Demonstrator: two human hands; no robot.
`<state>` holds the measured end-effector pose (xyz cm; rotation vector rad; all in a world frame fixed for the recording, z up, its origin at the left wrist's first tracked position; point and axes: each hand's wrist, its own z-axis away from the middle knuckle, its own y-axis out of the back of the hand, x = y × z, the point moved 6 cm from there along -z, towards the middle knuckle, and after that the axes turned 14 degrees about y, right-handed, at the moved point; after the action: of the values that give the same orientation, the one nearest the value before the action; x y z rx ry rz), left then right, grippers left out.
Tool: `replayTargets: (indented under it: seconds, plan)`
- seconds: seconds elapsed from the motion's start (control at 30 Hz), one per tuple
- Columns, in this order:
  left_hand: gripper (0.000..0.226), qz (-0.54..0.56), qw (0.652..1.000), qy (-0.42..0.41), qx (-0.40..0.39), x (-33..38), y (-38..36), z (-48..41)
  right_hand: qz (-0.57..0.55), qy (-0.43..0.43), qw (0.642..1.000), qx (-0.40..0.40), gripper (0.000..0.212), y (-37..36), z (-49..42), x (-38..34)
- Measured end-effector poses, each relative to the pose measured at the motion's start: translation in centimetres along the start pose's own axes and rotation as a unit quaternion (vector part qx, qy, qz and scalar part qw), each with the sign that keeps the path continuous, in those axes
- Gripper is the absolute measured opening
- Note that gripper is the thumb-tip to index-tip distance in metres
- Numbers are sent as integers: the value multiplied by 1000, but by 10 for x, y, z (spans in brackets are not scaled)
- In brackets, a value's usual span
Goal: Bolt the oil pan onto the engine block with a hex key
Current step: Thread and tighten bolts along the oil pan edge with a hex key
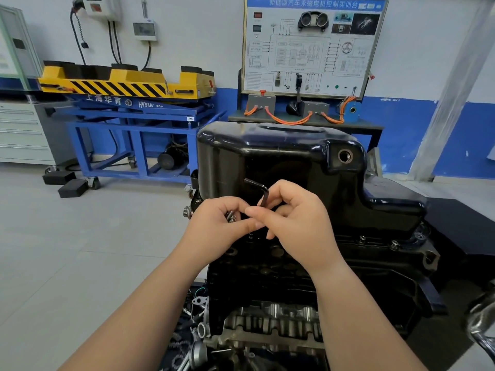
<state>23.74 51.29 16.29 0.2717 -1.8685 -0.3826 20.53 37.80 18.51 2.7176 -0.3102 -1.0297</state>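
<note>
The left hand (217, 226) is curled, cupping a small cluster of bolts (230, 217) between fingers and palm, so only their silvery ends show. The right hand (297, 223) meets it fingertip to fingertip. Its fingers are bent and pinch the long arm of a black L-shaped hex key (261, 194). The key stands roughly upright above the knuckles, its short arm pointing off toward the left hand's side. Whether the right fingertips also touch one of the bolts cannot be told.

Both hands are held up in front of the near wall of the oil pan (281, 156) — glossy black, seated on top of the engine block (267, 279), which runs down beneath the wrists toward the viewer. Up and to the right of the right hand, a round threaded drain hole (345, 156) opens in the pan's corner. Lower and further right, two flange bolts (361, 238) sit along the pan's rim where it meets the block.

Under the left forearm, loose metal parts (197, 325) lie beside the block. Well beyond the left hand stands a yellow-and-black striped lift table (120, 81) on a blue frame — and straight beyond the pan, above both hands, a wiring training board (313, 44) with orange cables (289, 120) looped below it.
</note>
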Motion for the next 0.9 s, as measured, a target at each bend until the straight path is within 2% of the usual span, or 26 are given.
replayTargets:
  seconds: [0.07,0.2,0.3,0.43,0.6,0.73,0.9]
  plan:
    - [6,2,1000,2,-6,1,0,1,-13,3,999,-30,10,-2,1,-2]
    - [9,27,999,10,-25,1,-1,1,-30,6,997,-67,29,-3,1,-4]
    - [4,19,1000,5,-21,-2,-2,1,-27,3,999,-27,23,-1,0,-4]
    - [9,12,1000,6,1,-4,-1,1,-5,8,1000,2,13,-1,0,-4]
    - [8,6,1000,0,2,-5,0,0,-8,-1,1000,-21,9,-4,1,-2]
    - [5,14,1000,-6,-16,-4,-1,0,-16,3,998,-64,26,-5,2,-3]
    - [8,14,1000,-2,-11,-5,-2,1,-5,8,1000,-22,14,-1,1,-3]
